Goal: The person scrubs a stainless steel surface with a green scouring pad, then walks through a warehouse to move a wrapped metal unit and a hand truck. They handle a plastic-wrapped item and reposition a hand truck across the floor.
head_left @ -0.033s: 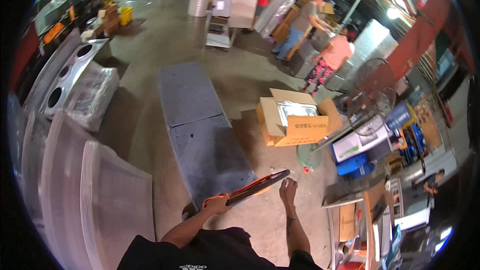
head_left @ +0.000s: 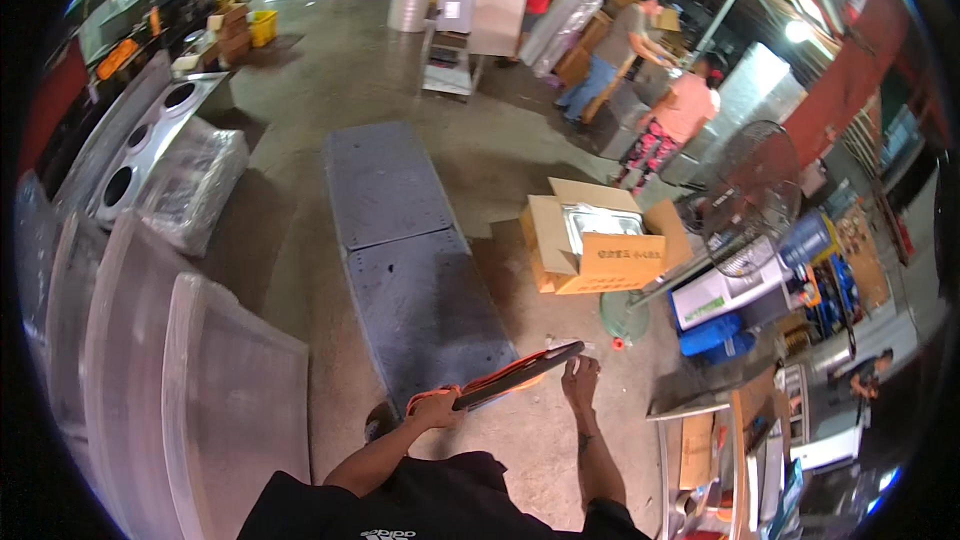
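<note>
Left hand [head_left: 435,410] is closing round the near end of a long dark bar [head_left: 520,374], with an orange strip [head_left: 490,381] running along its upper edge and bunching by the fist. Bar is slanting up to the right in front of the torso, its line crossing the near end of the grey two-part panel [head_left: 400,230]. Right hand [head_left: 580,380] is hovering just below the far tip, fingers half curled; can't tell if it's touching the bar or pinching anything small. Open carton [head_left: 622,262] is sitting beyond that tip, apart from it. Handling, my guess: bar is looking stiff and fairly light, since one hand is carrying it by the end; orange part is looking softer, likely to slip or snag. One-end hold is probably leaving the tip wobbly; better taking it near mid-length, orange part pinned under the fingers.
</note>
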The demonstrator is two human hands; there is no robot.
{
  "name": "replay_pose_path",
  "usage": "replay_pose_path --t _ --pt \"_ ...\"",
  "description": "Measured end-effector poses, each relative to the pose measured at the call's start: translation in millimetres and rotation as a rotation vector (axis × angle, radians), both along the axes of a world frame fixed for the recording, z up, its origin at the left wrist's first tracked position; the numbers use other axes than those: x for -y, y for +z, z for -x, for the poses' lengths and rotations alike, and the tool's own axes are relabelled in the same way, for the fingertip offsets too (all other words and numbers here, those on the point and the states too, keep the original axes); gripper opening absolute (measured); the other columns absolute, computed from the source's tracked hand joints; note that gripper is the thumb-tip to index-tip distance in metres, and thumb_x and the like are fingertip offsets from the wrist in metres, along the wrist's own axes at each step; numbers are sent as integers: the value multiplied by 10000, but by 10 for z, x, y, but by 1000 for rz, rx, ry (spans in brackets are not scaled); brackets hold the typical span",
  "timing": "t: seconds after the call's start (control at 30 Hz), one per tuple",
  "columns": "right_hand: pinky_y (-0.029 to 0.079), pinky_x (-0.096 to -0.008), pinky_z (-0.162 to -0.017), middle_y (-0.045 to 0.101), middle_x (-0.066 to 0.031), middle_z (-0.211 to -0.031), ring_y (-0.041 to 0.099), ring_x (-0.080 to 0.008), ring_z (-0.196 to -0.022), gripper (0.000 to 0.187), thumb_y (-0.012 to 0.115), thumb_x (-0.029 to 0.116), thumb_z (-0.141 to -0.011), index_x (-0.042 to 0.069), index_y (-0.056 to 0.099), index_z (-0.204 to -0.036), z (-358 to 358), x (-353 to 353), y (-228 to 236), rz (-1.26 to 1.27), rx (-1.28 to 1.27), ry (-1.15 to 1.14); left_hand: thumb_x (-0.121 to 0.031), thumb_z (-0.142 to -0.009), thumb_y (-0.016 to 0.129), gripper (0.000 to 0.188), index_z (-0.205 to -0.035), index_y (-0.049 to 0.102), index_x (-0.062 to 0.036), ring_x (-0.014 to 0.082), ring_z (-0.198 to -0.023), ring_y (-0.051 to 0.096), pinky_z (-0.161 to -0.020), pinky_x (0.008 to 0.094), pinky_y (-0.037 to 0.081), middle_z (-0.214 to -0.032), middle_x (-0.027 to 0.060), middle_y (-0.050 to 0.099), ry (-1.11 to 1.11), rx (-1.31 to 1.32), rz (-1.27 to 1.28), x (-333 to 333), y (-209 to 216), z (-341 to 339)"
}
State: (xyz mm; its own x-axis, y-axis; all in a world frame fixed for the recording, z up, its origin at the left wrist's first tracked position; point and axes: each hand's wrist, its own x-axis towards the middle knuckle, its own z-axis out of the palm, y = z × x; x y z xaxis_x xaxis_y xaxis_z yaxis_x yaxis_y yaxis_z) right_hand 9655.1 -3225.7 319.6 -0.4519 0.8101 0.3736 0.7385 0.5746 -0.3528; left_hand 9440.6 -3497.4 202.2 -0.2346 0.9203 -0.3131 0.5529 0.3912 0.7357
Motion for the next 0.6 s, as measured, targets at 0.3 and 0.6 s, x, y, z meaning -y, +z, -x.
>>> replay_pose_path --t 0.3,0.6 --pt "452 -543 -870 694 -141 -962 643 -348 -986 385 471 400 -1020 108 717 -971 74 -1262 -632 86 381 555 -469 -745 816 572 -1239 690 -210 332 -1024 709 -866 487 556 -1052 128 747 465 -147 231 -216 846 -314" --pt "482 -514 -831 714 -178 -964 647 -434 -935 623 344 545 -1028 53 727 -1014 728 -1409 -719 608 -46 149 -330 -717 807 476 -1173 706 -240 339 -1081 693 -894 510 547 -1108 138 734 577 -270 711 -428 411 -180"
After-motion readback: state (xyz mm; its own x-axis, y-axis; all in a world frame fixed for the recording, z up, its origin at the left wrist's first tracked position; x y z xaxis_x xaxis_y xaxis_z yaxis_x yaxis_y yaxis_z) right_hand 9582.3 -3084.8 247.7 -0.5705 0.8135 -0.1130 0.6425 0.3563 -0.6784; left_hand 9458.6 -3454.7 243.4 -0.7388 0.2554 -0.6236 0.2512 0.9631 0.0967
